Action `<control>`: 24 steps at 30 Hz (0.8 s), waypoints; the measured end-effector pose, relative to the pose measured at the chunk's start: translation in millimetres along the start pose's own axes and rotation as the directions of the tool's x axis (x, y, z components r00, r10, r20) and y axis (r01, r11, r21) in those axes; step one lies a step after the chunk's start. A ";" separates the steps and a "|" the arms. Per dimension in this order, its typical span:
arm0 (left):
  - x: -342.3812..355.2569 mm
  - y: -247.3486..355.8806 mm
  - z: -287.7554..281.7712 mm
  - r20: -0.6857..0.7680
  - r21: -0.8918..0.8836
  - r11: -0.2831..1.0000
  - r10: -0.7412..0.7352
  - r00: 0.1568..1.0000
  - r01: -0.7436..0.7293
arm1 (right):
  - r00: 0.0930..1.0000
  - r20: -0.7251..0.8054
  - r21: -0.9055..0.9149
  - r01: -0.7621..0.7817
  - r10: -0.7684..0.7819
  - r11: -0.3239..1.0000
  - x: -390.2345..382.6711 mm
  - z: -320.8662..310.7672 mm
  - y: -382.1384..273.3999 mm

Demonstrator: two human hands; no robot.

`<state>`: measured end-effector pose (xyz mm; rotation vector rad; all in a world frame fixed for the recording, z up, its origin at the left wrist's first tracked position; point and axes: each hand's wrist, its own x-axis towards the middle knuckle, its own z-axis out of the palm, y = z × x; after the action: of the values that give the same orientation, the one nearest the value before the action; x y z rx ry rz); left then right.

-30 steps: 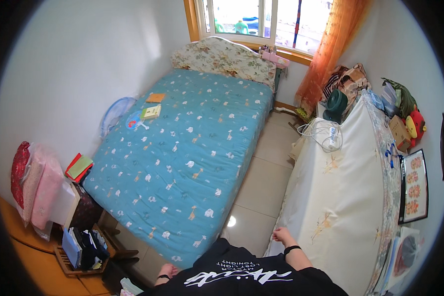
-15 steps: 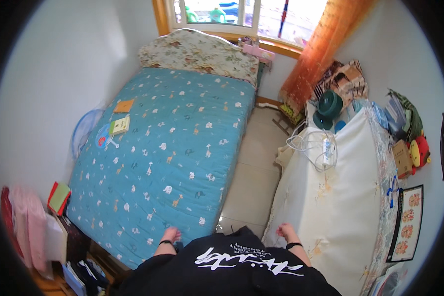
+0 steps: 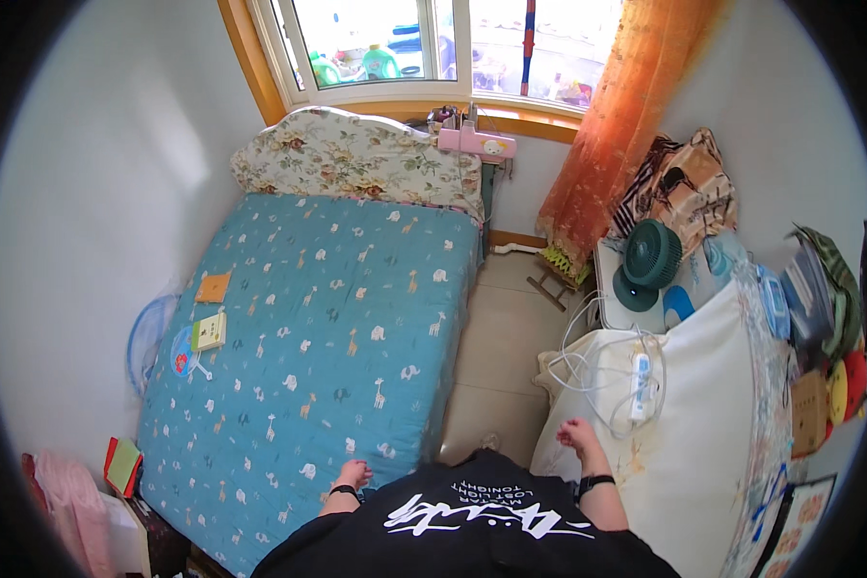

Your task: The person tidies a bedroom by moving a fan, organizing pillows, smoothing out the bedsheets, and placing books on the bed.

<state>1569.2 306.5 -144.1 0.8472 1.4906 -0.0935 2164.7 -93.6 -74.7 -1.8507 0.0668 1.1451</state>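
Note:
My left hand (image 3: 354,473) hangs beside the bed's teal patterned sheet (image 3: 303,308), fingers loosely closed with nothing visible in them. My right hand (image 3: 575,433) is over the edge of a cream-covered surface (image 3: 689,405), also loosely closed and empty, just below a white power strip (image 3: 640,385) and its looped cables. On the bed lie a small orange booklet (image 3: 212,287), a pale green-covered book (image 3: 209,332) and a blue hand fan (image 3: 182,353).
A narrow tiled aisle (image 3: 496,337) separates the two surfaces, with a folding stool (image 3: 555,284) near the orange curtain (image 3: 597,154). A green fan (image 3: 650,258) stands on a white stand at the right. The floral headboard (image 3: 356,154) is below the window; piled bags (image 3: 819,299) line the right wall.
The view has moved forward along the aisle, so the power strip and green fan are closer to my hands. My hands stay loosely curled at either side of my body.

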 end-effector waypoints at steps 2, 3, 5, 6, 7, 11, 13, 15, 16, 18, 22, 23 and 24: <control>-1.3 28.4 11.8 0.005 -0.082 0.995 -0.064 0.998 0.065 | 0.988 0.117 -0.069 0.108 -0.099 0.992 63.9 1.4 -97.2; -2.2 40.1 18.1 0.003 -0.067 0.998 -0.005 1.000 0.005 | 0.977 0.168 -0.108 0.153 -0.134 0.982 91.0 8.5 -138.2; 1.8 68.3 38.1 -0.029 -0.099 0.994 -0.057 0.998 0.054 | 0.954 0.236 -0.178 0.231 -0.186 0.957 144.9 19.8 -220.0; 8.7 82.1 52.9 -0.032 -0.127 0.989 -0.083 0.996 0.079 | 0.946 0.249 -0.222 0.263 -0.206 0.939 170.7 21.0 -262.0; 14.1 92.6 63.9 -0.045 -0.168 0.980 -0.120 0.992 0.111 | 0.945 0.250 -0.168 0.257 -0.211 0.952 194.3 35.6 -302.9; 42.3 154.6 83.2 -0.088 -0.255 0.946 -0.227 0.970 0.199 | 0.927 0.323 -0.164 0.251 -0.188 0.954 273.1 92.8 -419.3; 75.0 203.7 93.5 -0.092 -0.275 0.938 -0.244 0.965 0.211 | 0.924 0.346 -0.203 0.241 -0.160 0.949 320.2 110.2 -476.3; 114.7 262.9 105.4 -0.093 -0.296 0.935 -0.230 0.969 0.194 | 0.924 0.335 -0.216 0.267 -0.186 0.939 366.8 112.1 -528.4; 129.9 289.1 105.4 -0.107 -0.297 0.938 -0.218 0.970 0.178 | 0.926 0.335 -0.218 0.258 -0.176 0.941 385.5 112.9 -549.2; 166.7 353.5 102.2 -0.144 -0.296 0.949 -0.160 0.976 0.112 | 0.933 0.327 -0.219 0.232 -0.153 0.948 424.0 113.3 -589.4; 237.8 512.7 106.8 -0.225 -0.221 0.967 0.073 0.972 -0.124 | 0.957 0.285 -0.300 0.142 -0.053 0.943 507.2 120.3 -677.9; 250.5 555.1 112.1 -0.232 -0.179 0.968 0.134 0.963 -0.178 | 0.957 0.290 -0.326 0.127 -0.029 0.937 527.8 131.3 -698.6; 264.3 593.5 122.5 -0.229 -0.168 0.967 0.152 0.961 -0.193 | 0.958 0.286 -0.356 0.107 -0.001 0.928 549.7 138.3 -717.1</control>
<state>2029.0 781.5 -139.1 0.8490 1.5906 0.2743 2720.5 629.2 -10.4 -1.9734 -0.3861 1.4454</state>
